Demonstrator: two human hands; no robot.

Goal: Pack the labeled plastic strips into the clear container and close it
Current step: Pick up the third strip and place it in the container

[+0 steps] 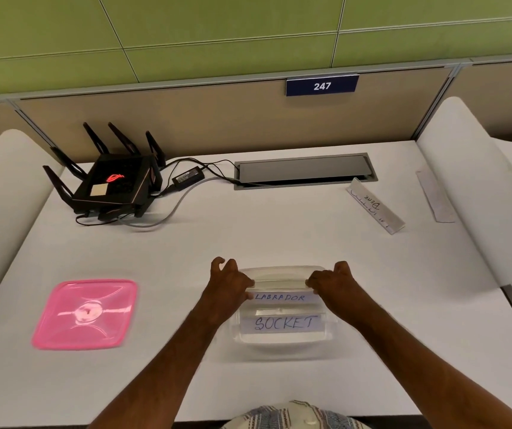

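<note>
Both hands point(230, 281) point(335, 281) pinch strip point(279, 297) over container point(282, 339).

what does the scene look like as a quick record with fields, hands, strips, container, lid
left hand: pinches the left end of the LABRADOR strip
right hand: pinches the right end of the same strip
LABRADOR strip: held over the container, behind the SOCKET strip
SOCKET strip: inside the container
container: clear, uncovered, on the table in front of the person
pink lid: flat on the table, left of the container
strips still out: one with writing, one plain, far right
router: far left
</note>
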